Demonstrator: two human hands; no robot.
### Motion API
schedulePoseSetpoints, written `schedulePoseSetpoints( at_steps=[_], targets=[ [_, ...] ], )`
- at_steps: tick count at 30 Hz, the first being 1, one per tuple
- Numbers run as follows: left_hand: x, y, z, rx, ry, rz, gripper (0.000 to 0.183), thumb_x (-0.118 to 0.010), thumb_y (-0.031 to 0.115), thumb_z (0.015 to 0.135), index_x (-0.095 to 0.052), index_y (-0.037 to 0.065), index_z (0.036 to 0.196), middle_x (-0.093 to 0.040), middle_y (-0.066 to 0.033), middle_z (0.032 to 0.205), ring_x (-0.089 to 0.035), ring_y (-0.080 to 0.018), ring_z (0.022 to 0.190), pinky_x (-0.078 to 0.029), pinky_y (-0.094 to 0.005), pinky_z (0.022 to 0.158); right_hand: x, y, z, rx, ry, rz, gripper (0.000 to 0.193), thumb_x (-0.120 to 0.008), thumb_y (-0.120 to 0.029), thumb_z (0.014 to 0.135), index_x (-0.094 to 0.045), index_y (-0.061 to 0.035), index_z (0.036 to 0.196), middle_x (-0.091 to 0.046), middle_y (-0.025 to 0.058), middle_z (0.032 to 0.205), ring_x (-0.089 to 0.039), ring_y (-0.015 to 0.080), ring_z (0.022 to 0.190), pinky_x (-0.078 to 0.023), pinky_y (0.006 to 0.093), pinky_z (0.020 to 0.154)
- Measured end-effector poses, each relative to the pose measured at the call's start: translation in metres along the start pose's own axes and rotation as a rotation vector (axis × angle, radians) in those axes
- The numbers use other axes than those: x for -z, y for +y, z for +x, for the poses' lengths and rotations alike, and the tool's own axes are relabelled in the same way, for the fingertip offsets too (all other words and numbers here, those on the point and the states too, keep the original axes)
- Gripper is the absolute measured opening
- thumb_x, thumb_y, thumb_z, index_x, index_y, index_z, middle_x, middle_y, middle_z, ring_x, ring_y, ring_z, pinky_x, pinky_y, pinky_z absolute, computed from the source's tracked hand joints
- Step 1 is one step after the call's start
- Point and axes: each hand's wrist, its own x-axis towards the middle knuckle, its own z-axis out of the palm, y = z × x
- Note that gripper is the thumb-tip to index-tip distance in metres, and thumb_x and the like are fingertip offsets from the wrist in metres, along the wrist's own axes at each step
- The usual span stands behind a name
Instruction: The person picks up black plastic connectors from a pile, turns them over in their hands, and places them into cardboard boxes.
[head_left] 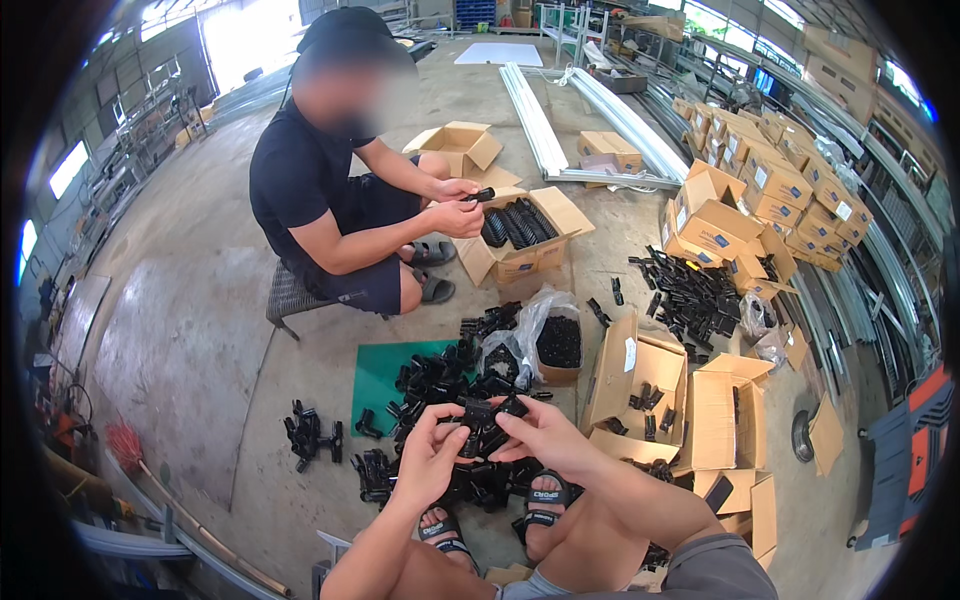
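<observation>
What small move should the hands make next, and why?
I'd probably tilt the black parts slightly to check their fit: the left hand and right hand hold them close together above the pile, and this view doesn't show whether they're joined.

Light: bright daylight | source: white-blown opening (pixel 255 45) beyond the far left corner of the floor (pixel 455 95), windows (pixel 68 170) past its left edge | shadows: soft | black parts (pixel 435 378): fine detail lost | focus: mostly sharp, smeared patch over co-worker's head (pixel 355 85) | distortion: straight lines bow, rim falls to black
</observation>
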Motion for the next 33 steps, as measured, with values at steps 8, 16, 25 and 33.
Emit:
schedulePoseSetpoints(
  at_steps=[8,16,25,33],
  targets=[
    [-0.003,-0.026,0.007,0.123,-0.069,0.246,0.046,-0.057,0.005,0.101,-0.044,0.004,0.145,-0.067,-0.016,0.123,-0.068,-0.0164,0.102,-0.056,-0.0309,0.085,-0.013,0.019,-0.002,-0.099,0.057,0.021,0.044,-0.053,-0.009,0.103,-0.038,-0.0046,0.145,-0.064,0.0136,0.117,-0.069,0.0199,0.103,-0.061,0.0331,0.087],
    [0.001,0.004,0.008,0.161,-0.3,0.08,0.069,-0.066,-0.005,0.092,-0.035,0.0,0.153,-0.064,-0.0154,0.129,-0.064,-0.018,0.115,-0.052,-0.0321,0.098,0.0,0.024,0.005,-0.019,0.044,-0.084,0.039,-0.062,-0.019,0.102,-0.048,-0.0002,0.133,-0.066,0.01,0.105,-0.067,0.0143,0.088,-0.057,0.0286,0.073],
    [-0.005,0.024,0.028,0.01,-0.333,0.205,0.088,-0.07,-0.011,0.085,-0.027,0.006,0.16,-0.065,-0.0089,0.118,-0.062,-0.015,0.108,-0.052,-0.0311,0.096,0.004,0.004,0.012,0.208,0.157,-0.195,0.042,-0.067,-0.021,0.1,-0.052,0.0034,0.131,-0.063,0.0067,0.106,-0.064,0.0126,0.091,-0.056,0.0281,0.077],
    [-0.016,0.05,0.04,0.058,-0.37,0.083,0.084,-0.072,-0.008,0.085,-0.034,0.014,0.156,-0.061,-0.0054,0.112,-0.06,-0.013,0.106,-0.051,-0.0289,0.091,0.007,-0.018,0.011,0.371,0.291,-0.263,0.039,-0.067,-0.022,0.1,-0.057,-0.0015,0.132,-0.063,0.0068,0.103,-0.062,0.009,0.077,-0.055,0.0245,0.064]
  ],
)
